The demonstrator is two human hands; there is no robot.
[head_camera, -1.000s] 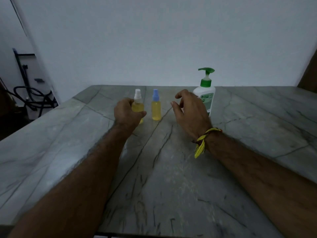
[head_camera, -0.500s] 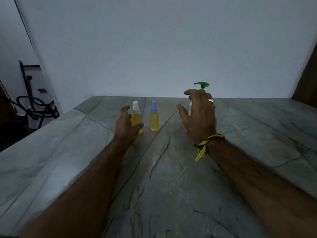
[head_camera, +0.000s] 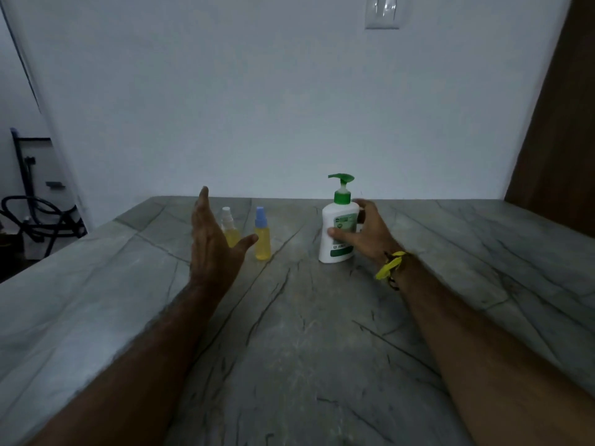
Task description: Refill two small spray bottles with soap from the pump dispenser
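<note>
Your right hand grips the pump dispenser, right of both spray bottles; left hand is released, fingers straight, near the white-capped bottle. Uncap that before pumping; keep the dispenser upright.

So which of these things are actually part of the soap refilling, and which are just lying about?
Part of the job:
- white pump dispenser with green pump head, gripped by the right hand
- small yellow spray bottle with blue cap
- small yellow spray bottle with white cap, partly behind the open left hand

Just there:
- black hose on the floor
- white wall switch
</note>
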